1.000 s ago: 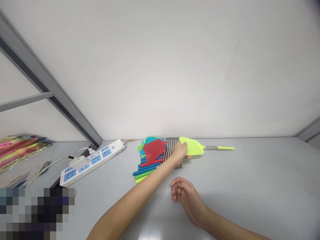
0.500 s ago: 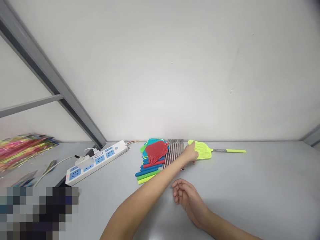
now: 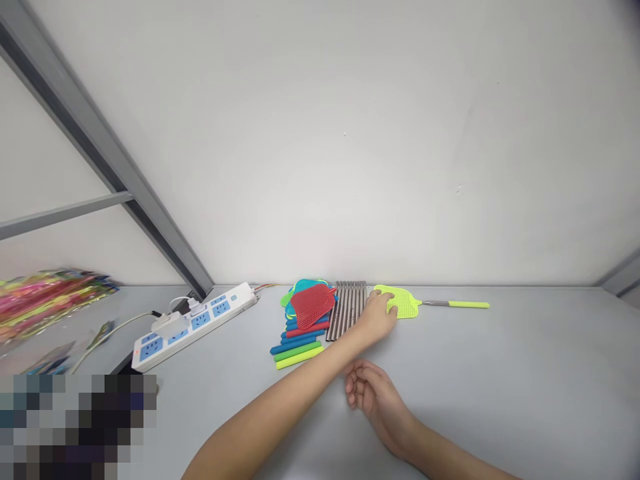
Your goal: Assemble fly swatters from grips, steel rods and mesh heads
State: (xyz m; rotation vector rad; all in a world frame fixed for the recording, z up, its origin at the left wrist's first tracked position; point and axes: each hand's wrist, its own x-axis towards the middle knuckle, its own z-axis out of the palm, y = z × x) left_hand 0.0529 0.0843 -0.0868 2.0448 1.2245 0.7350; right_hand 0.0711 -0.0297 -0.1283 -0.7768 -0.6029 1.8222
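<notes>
My left hand point(image 3: 379, 318) reaches to the near left edge of a yellow-green fly swatter point(image 3: 406, 301). Its fingers are spread and rest on or just over the mesh head; it does not grip the swatter. The swatter's metal rod and yellow-green handle point(image 3: 469, 305) point right. Below, my right hand point(image 3: 374, 395) rests on the table, fingers loosely curled and holding nothing. Left of the left hand lies a row of metal rods point(image 3: 345, 310). Beside them is a pile of mesh swatter heads, a red one point(image 3: 313, 307) on top.
Blue, red, green and yellow handle tubes point(image 3: 299, 356) lie below the swatter heads. A white power strip point(image 3: 195, 325) with plugs and cables is further left. Plastic-wrapped colourful goods point(image 3: 50, 300) lie at the far left. A pale wall point(image 3: 400, 167) rises behind the table.
My left hand has drawn slightly back toward me and its fingers have spread. The yellow-green swatter lies almost as before. My right hand has hardly moved.
</notes>
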